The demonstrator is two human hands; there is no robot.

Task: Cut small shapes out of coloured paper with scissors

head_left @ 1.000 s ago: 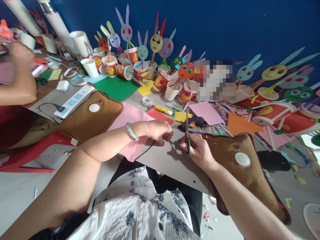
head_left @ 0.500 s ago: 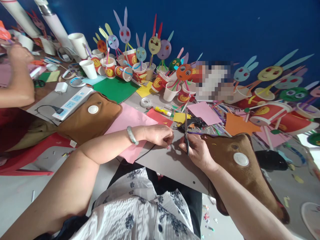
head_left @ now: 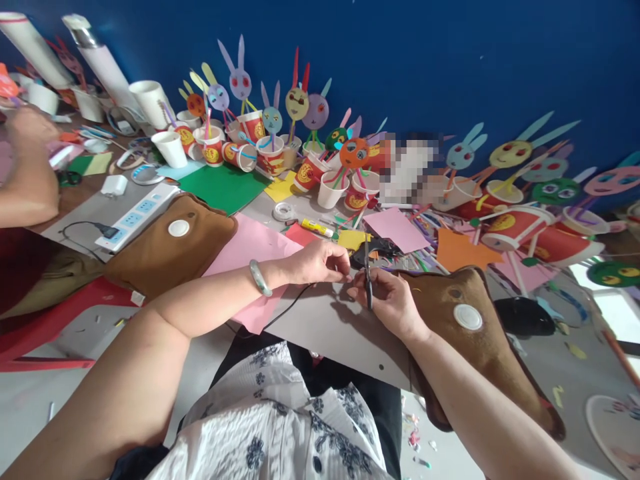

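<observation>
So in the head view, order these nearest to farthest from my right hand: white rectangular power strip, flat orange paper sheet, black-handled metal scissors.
1. Black-handled metal scissors: held in your right hand.
2. Flat orange paper sheet: beyond the hand, to its right.
3. White rectangular power strip: far to its left.

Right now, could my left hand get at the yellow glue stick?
Probably yes: the yellow glue stick lies uncovered just beyond your left hand, with flat red paper beside it and nothing upright standing between.
</observation>
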